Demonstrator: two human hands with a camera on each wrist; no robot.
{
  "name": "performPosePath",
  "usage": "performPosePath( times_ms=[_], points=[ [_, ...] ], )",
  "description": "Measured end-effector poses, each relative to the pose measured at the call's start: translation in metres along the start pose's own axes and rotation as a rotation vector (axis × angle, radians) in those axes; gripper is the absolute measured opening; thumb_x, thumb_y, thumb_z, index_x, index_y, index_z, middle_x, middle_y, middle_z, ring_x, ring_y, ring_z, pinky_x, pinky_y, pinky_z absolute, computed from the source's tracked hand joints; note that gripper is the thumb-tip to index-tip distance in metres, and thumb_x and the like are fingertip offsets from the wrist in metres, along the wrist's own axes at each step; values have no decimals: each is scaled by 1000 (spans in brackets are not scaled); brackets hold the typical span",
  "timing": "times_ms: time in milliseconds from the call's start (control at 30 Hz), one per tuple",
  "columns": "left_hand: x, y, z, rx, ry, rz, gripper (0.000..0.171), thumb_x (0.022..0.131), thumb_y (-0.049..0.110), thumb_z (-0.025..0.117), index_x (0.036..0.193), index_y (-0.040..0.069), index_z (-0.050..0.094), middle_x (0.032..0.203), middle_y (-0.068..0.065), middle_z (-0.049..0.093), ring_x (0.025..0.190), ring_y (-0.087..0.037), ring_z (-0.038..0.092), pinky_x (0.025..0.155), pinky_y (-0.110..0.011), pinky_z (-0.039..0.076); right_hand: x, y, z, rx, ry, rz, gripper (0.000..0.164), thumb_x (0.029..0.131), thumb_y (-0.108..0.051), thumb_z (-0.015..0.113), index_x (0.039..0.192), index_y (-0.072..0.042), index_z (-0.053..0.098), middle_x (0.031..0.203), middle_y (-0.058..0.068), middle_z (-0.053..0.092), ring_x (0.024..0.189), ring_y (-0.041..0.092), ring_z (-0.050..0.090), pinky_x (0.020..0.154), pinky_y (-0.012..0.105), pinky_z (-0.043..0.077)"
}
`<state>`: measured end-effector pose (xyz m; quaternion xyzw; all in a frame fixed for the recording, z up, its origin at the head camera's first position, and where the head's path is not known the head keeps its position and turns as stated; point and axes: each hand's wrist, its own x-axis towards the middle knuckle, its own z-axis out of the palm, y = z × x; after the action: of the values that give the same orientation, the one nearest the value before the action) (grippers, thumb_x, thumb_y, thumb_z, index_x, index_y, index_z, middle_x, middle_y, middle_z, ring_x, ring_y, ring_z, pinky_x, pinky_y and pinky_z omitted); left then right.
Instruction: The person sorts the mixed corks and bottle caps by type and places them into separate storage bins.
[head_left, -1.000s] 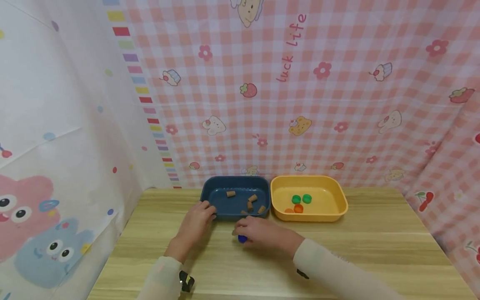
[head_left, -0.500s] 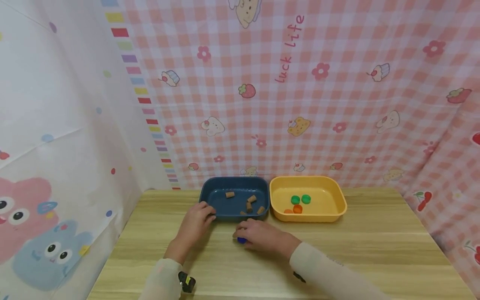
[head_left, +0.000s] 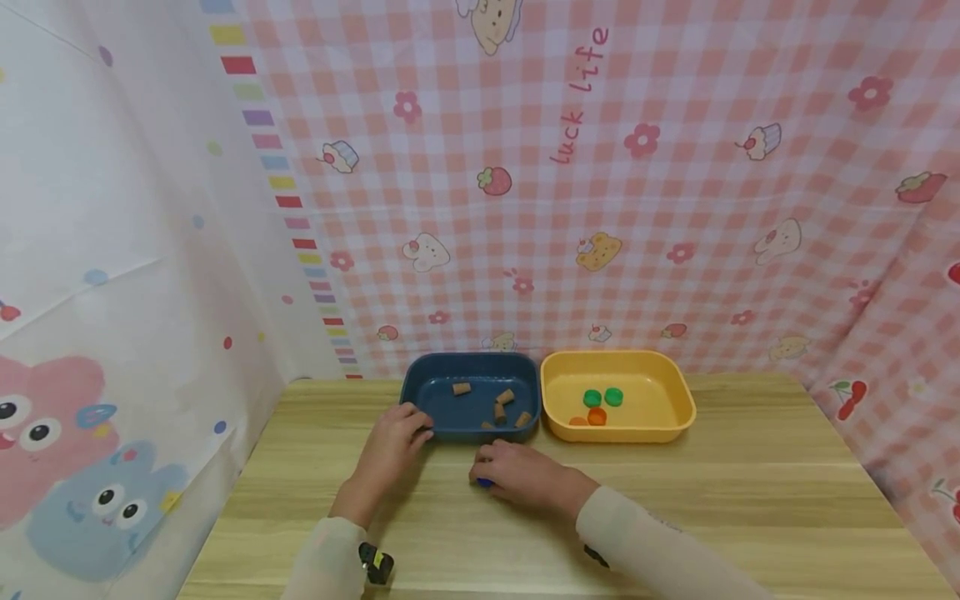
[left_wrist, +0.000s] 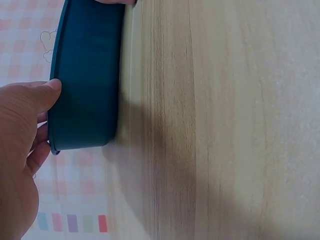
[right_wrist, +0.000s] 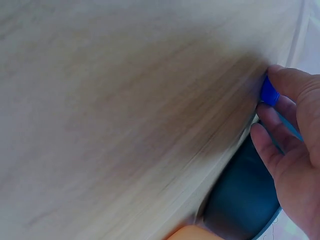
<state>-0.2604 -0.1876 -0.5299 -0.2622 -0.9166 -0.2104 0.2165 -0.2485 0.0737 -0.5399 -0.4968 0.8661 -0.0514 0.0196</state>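
Observation:
My left hand (head_left: 392, 442) grips the near left corner of the dark blue tray (left_wrist: 87, 85), with the thumb on its outer wall and the other fingers over the rim. Just in front of this tray, low over the table, my right hand (head_left: 521, 473) pinches a small blue bottle cap (right_wrist: 270, 92) between thumb and fingers. Most of the cap is hidden by the fingers in the head view. Several brown corks (head_left: 499, 412) lie inside the blue tray, mostly toward its right side.
Right beside the blue tray stands a yellow tray (head_left: 660, 435) with green caps (head_left: 614, 397) and orange caps (head_left: 597, 416) in it. Both trays sit at the back of the wooden table (head_left: 750, 492), against a pink checked cloth (head_left: 555, 217).
My right hand has shifted slightly toward me and to the right with the blue bottle cap, and less of the cap shows. My left hand stays on the blue tray.

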Motion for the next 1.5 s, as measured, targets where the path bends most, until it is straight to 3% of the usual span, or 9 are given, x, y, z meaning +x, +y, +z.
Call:
performPosePath(
  times_ms=[333, 633, 967, 1500],
  points=[
    [0, 0, 1, 14, -3, 11, 11, 85, 7, 84, 93, 9, 77, 92, -2, 67, 85, -23, 60, 79, -41, 53, -11, -2, -6, 14, 15, 8, 22, 98, -23, 72, 120, -22, 71, 114, -4, 65, 101, 12, 59, 90, 25, 51],
    [-1, 0, 1, 25, 19, 35, 13, 83, 6, 85, 92, 9, 78, 90, -1, 62, 83, -21, 56, 76, -38, 51, -25, -2, -12, 20, 14, 6, 22, 98, -23, 73, 119, -19, 71, 114, -2, 67, 105, 12, 61, 94, 25, 52],
    [-2, 0, 1, 41, 31, 45, 14, 81, 6, 87, 91, 10, 78, 89, 0, 60, 81, -20, 53, 72, -36, 49, -51, 0, -16, 21, 101, -37, 21, 94, -19, 77, 115, -17, 72, 112, -1, 67, 104, 13, 63, 94, 27, 54],
    [-2, 0, 2, 71, 41, 49, 12, 83, 8, 86, 92, 12, 78, 90, 0, 61, 82, -21, 53, 75, -36, 48, -88, 12, -33, 28, 111, -4, 22, 94, -18, 77, 114, -17, 71, 112, -2, 65, 102, 10, 61, 90, 25, 54]
  ],
)
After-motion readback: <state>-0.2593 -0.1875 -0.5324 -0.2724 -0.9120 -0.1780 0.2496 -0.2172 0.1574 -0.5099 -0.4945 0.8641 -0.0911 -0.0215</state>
